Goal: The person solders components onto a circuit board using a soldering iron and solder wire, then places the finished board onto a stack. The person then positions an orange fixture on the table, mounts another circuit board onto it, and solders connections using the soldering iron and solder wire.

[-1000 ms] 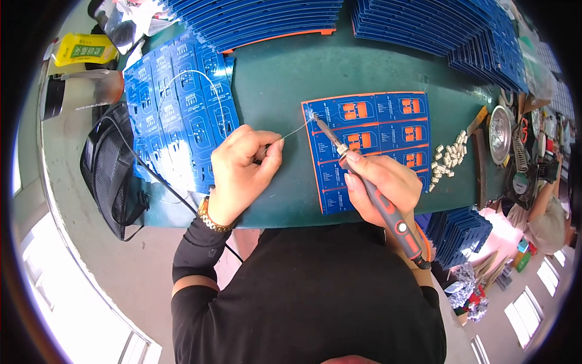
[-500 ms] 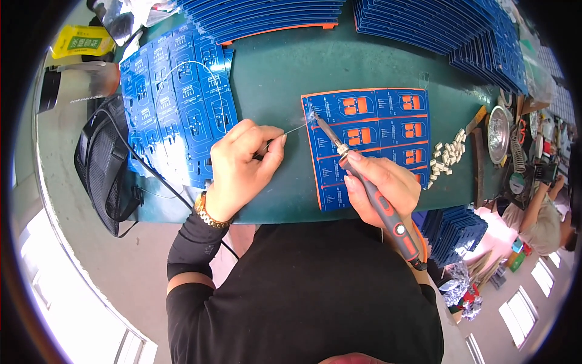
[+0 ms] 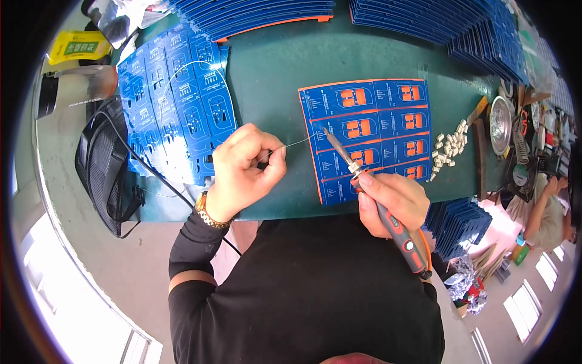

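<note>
A blue circuit board panel (image 3: pixel 370 134) with orange edges and cut-outs lies on the green table. My right hand (image 3: pixel 395 203) is closed round the grey-and-orange handle of a soldering iron (image 3: pixel 397 233). Its tip points at the panel's left part, in the second row from the top; whether it touches cannot be made out. Between the thumb and fingers of my left hand (image 3: pixel 248 170) is pinched a thin solder wire (image 3: pixel 297 143), which reaches over the panel's left edge, close to the iron's tip. The wire also trails back over other boards.
Blue board sheets (image 3: pixel 176 103) lie at the left, beside a black mesh bag (image 3: pixel 104 164). Tall stacks of boards (image 3: pixel 254 18) stand at the back. Small white connectors (image 3: pixel 448 148) are heaped right of the panel, near a metal dish (image 3: pixel 500 124). Another person (image 3: pixel 539 212) is at far right.
The iron's tip has drawn back from the top row's left end to the second row, moving nearer and slightly right. The solder wire's end has shifted down with it; my left hand stays nearly still.
</note>
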Demonstrator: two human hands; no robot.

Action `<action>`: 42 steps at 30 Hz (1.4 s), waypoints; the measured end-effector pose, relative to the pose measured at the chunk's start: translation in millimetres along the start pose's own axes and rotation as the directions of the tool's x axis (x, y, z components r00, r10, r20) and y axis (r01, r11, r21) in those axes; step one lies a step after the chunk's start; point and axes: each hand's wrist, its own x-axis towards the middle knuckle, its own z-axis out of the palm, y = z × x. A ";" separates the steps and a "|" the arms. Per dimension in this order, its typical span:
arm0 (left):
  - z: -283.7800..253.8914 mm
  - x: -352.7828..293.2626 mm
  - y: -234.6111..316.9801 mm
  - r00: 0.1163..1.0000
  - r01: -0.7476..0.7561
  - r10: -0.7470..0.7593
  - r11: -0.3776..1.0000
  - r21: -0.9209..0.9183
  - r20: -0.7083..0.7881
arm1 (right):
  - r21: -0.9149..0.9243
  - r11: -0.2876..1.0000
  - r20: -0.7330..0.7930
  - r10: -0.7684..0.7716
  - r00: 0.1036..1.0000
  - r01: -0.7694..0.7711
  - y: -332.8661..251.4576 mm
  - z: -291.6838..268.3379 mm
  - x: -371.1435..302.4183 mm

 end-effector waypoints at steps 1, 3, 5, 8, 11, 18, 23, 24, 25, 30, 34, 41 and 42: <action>0.2 0.1 0.6 1.000 0.004 -0.004 1.000 0.010 0.008 | -0.001 1.000 -0.002 0.003 1.000 -0.003 -0.3 -0.8 -1.0; 3.1 -3.2 -1.5 1.000 -0.008 0.007 1.000 0.009 0.021 | 0.027 1.000 0.031 0.003 1.000 -0.004 0.8 -1.7 -3.9; 4.3 -4.1 -1.5 0.999 -0.021 0.021 1.000 0.006 0.033 | 0.020 1.000 0.034 0.001 0.999 -0.002 1.2 -1.4 -5.7; 5.4 -2.6 0.9 0.999 -0.009 0.007 0.999 0.052 0.033 | 0.006 1.000 0.025 -0.015 1.000 0.015 3.3 1.0 -7.2; 9.0 -3.3 1.7 1.000 0.019 -0.019 0.999 0.047 0.004 | 0.003 1.000 0.024 -0.025 0.999 0.025 2.6 1.6 -7.0; 18.5 -7.9 1.6 1.000 0.008 -0.011 0.996 0.087 0.029 | 0.021 1.000 0.042 0.000 0.999 -0.001 1.7 -0.4 -15.7; 21.4 -13.5 1.2 0.999 0.025 -0.028 0.996 0.080 0.034 | 0.050 0.999 0.051 0.004 0.999 -0.007 0.4 -0.1 -20.4; 22.2 -13.6 1.6 0.999 0.011 -0.015 0.995 0.103 0.038 | 0.049 0.999 0.055 0.014 0.998 -0.017 0.6 0.1 -21.7; 23.4 -13.9 1.9 0.999 -0.003 -0.003 0.992 0.127 0.042 | 0.049 0.999 0.057 0.016 0.998 -0.019 0.6 -0.3 -22.3; 29.5 -14.0 1.7 0.999 -0.029 0.026 0.993 0.116 0.028 | 0.052 0.998 0.093 0.021 0.995 -0.025 -2.7 -4.1 -23.7; 33.6 -19.7 2.0 0.999 -0.037 0.036 0.993 0.114 0.019 | 0.065 0.998 0.063 0.018 0.998 -0.023 -4.3 -0.6 -29.8; 32.8 -27.6 10.8 0.999 -0.037 0.035 0.995 0.092 0.025 | 0.035 0.999 0.052 -0.004 0.999 0.002 -6.6 0.0 -44.6; 30.2 -30.7 10.5 0.999 0.013 -0.016 0.998 0.059 0.050 | 0.042 0.999 0.045 -0.004 0.999 0.002 -7.1 -0.8 -46.1</action>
